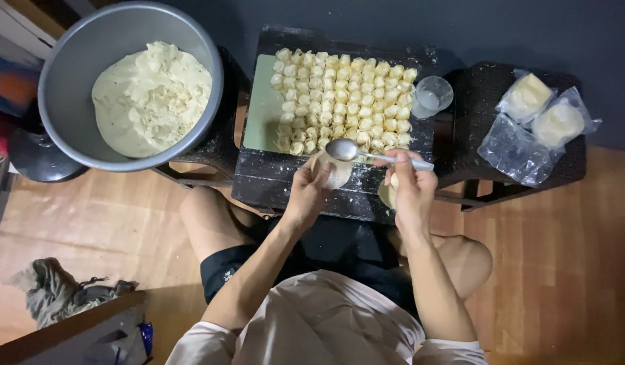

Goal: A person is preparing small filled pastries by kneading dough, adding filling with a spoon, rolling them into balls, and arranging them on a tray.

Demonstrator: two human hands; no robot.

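**Spoon over a wrapper at the edge of the dumpling board**

Head view: the left hand [305,192] is cupped with its fingers curled around a pale, thin round wrapper [334,172], which rests in the palm just above the near edge of the dark table [285,182]. The right hand [410,186] is pinched shut on the handle of a metal spoon [356,152]; the shiny bowl of the spoon sits just over the top of the wrapper, touching or nearly touching it, I cannot tell which. A small stack of pale wrappers [387,192] lies under the right hand, partly hidden by it.

Behind the hands, rows of small folded dumplings [343,101] are packed closely on a pale green board [261,108], filling its right part and leaving a bare strip on the left. A small clear cup [432,96] stands just right of the rows. Further right, on a second dark stool [474,101], lie clear plastic bags [539,122]: two tied ones, each holding a pale square block, and a flatter crumpled one nearer the edge. To the left, a large grey metal bowl [69,81] holds a mound of lumpy, creamy filling [150,98]. The table top is dusted with white flour. The floor [562,270] is warm brown wood, and a crumpled grey cloth [55,290] lies at the lower left.
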